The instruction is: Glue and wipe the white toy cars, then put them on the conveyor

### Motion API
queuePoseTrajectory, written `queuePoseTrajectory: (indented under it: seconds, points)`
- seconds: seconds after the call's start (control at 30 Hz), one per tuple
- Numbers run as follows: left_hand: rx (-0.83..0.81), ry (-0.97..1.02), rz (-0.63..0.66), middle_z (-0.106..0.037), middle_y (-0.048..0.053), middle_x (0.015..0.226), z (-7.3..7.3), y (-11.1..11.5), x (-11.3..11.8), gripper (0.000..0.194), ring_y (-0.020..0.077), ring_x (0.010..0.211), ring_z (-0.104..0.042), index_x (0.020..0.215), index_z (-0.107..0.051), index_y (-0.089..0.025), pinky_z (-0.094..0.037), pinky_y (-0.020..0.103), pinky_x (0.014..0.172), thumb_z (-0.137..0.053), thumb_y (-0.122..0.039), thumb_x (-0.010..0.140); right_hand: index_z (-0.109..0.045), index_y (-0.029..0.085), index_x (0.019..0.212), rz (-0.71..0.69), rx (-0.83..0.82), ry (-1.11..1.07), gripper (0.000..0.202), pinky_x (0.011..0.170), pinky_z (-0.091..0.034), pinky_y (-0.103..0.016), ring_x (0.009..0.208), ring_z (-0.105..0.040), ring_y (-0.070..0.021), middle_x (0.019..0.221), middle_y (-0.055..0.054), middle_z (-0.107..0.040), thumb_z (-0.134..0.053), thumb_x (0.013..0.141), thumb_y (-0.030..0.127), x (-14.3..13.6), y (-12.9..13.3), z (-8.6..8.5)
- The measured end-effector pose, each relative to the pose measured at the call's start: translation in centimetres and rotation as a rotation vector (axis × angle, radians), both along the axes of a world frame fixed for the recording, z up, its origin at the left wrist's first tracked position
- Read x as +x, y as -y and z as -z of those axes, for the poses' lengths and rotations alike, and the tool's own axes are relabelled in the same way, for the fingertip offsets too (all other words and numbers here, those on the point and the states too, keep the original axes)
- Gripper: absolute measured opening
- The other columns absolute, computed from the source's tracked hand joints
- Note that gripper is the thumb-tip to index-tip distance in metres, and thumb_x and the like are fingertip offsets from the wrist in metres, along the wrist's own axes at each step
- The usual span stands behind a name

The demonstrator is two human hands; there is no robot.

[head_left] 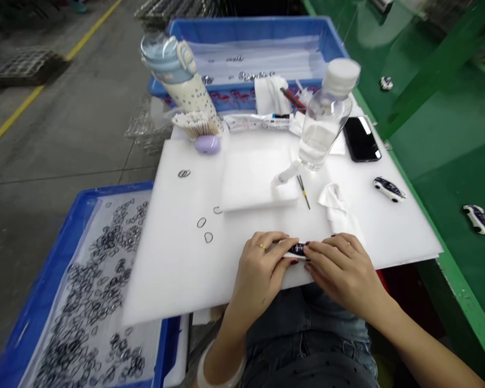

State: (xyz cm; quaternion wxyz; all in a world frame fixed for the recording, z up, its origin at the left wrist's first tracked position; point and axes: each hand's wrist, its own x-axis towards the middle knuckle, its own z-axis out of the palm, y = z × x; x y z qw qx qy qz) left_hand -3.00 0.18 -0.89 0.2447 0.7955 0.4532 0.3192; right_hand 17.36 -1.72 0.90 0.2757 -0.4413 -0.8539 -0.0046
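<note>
The left hand [262,264] and the right hand [343,269] pinch a small toy car [297,250] between their fingers, one hand at each end. The toy car is at the near edge of the white desk [178,258], just above the person's lap. It has a dark top and a white bottom.

A white cloth [337,207] lies just past the right hand. Near it are thin tweezers [303,192] and a clear bottle [321,124] with a white cap. A black phone [362,139] lies to the right of the bottle, and a second car [389,189] sits closer in, near the desk's right side.

On the left part of the desk are a few thin dark rings [201,222]. Farther back, cotton swabs [196,125] stand behind a purple case [207,144]. A blue tray [81,291] full of small dark rings is beside the desk, lower down on the left.
</note>
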Motion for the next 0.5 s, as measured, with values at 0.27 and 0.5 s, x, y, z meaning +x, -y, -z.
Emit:
queuePoseTrajectory:
  seconds: [0.27, 0.5]
  points:
    - [-0.145, 0.137, -0.104, -0.064, 0.007, 0.125, -0.4, 0.2, -0.9, 0.036, 0.0246, 0.114, -0.063, 0.128, -0.055, -0.029, -0.057, 0.043, 0.095, -0.054, -0.021, 0.093, -0.044, 0.012, 0.140, -0.031, -0.229, -0.093, 0.050, 0.074, -0.056, -0.037, 0.086, -0.064, -0.0229, 0.100, -0.010, -0.072, -0.052, 0.090, 0.012, -0.9, -1.3, -1.0]
    - [-0.075, 0.082, -0.173, -0.064, 0.007, 0.124, -0.1, 0.2, -1.0, 0.021, 0.0283, 0.114, -0.065, 0.111, -0.068, -0.030, -0.061, 0.045, 0.089, -0.057, -0.029, 0.093, -0.062, 0.021, 0.118, 0.861, 0.157, -0.024, 0.040, 0.050, -0.043, -0.032, 0.060, -0.065, -0.0219, 0.081, -0.008, -0.074, -0.069, 0.082, 0.038, 21.3, -1.7, 1.8]
